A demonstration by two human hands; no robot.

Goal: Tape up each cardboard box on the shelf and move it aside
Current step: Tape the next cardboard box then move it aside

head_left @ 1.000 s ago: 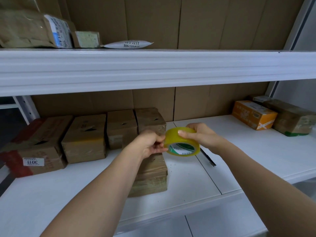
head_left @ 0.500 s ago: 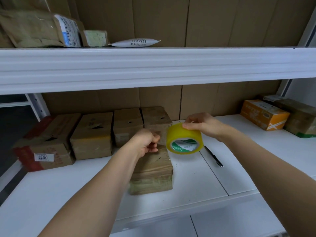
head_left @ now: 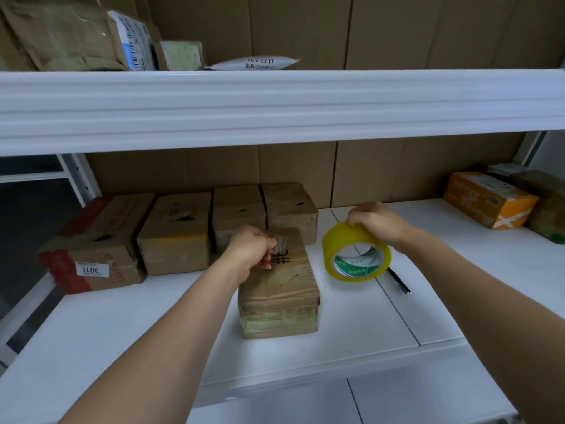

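A small cardboard box [head_left: 279,296] lies lengthwise on the white shelf [head_left: 351,325], its front end wrapped in clear tape. My left hand [head_left: 252,250] pinches the free end of the clear tape [head_left: 282,241] just above the box's far top. To the right, my right hand [head_left: 374,223] grips a yellow tape roll [head_left: 356,254] from above and holds it over the shelf. Several taped brown boxes [head_left: 175,237] stand in a row behind and to the left.
A dark pen [head_left: 399,281] lies on the shelf just right of the roll. An orange box [head_left: 486,198] and a brown parcel [head_left: 547,215] sit at the far right. The upper shelf board [head_left: 275,105] with parcels on it overhangs the work area.
My hands have drawn apart: the left went down to the box's far top with the tape end, and the right carried the roll to the right and lower.
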